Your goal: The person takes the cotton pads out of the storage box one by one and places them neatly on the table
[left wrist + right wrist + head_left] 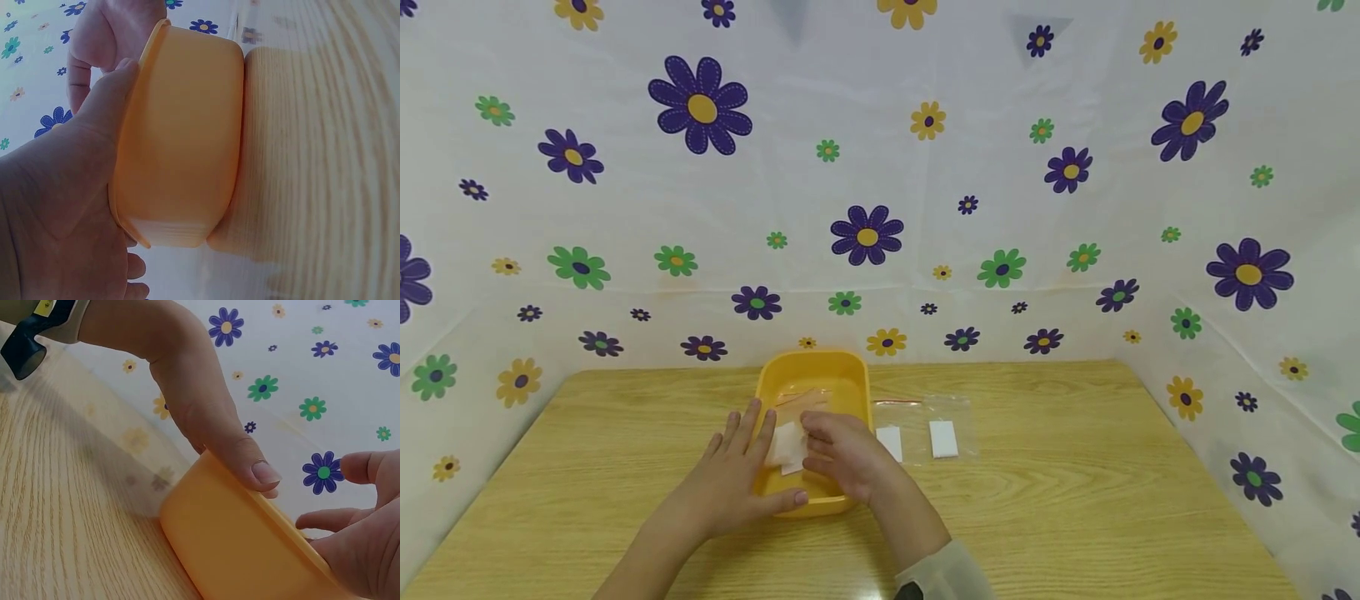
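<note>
A yellow plastic basin stands on the table. Inside it lie clear zip bags with white pieces, partly covered by the hands. My left hand rests over the basin's left rim, fingers spread, its thumb lying along the near rim. Reaching in from the right, my right hand hangs over the basin with fingers loosely bent and apart, right beside the bags. No object shows between its fingers. In the left wrist view, the basin's side wall shows below the left thumb.
Just right of the basin, two clear zip bags lie flat on the wooden table. One white piece is in the nearer bag, another white piece in the outer one. A flower-patterned cloth hangs behind and along both sides.
</note>
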Action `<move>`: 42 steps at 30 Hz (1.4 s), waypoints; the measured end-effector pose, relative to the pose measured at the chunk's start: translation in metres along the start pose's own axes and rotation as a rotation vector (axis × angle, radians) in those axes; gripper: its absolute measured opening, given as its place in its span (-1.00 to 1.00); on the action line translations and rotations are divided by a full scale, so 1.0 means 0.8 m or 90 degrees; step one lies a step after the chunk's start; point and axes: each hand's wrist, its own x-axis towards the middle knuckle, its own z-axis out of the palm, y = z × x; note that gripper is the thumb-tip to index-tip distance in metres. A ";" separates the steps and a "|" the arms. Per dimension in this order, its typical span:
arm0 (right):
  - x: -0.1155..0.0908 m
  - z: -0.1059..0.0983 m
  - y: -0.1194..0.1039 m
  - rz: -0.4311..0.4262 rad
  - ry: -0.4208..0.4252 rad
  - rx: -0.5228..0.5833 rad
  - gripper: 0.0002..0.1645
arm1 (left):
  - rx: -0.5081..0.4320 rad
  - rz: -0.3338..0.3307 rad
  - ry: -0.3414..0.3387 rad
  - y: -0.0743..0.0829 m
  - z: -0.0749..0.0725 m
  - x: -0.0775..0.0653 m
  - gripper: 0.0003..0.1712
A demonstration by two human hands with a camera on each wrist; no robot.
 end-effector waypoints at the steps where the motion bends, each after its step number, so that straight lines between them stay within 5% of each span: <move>1: 0.000 0.001 0.000 -0.003 0.006 0.007 -0.70 | 0.000 0.001 0.000 0.000 0.000 0.000 0.37; 8: -0.001 0.003 0.004 -0.055 0.048 0.020 -0.42 | 0.002 0.001 0.000 0.001 0.001 0.000 0.36; 16: -0.002 0.009 0.005 -0.135 0.148 0.110 -0.59 | 0.010 0.008 0.009 0.000 0.003 0.000 0.36; 23: -0.011 0.005 -0.006 -0.110 0.117 0.082 -0.45 | 0.017 0.004 0.002 -0.002 0.003 0.003 0.38; 32: -0.020 -0.008 -0.014 -0.085 0.098 0.028 -0.59 | 0.023 0.009 0.008 -0.004 0.002 0.002 0.39; 42: -0.023 -0.030 -0.024 -0.082 0.127 0.044 -0.71 | 0.029 0.004 0.014 -0.003 0.002 0.000 0.36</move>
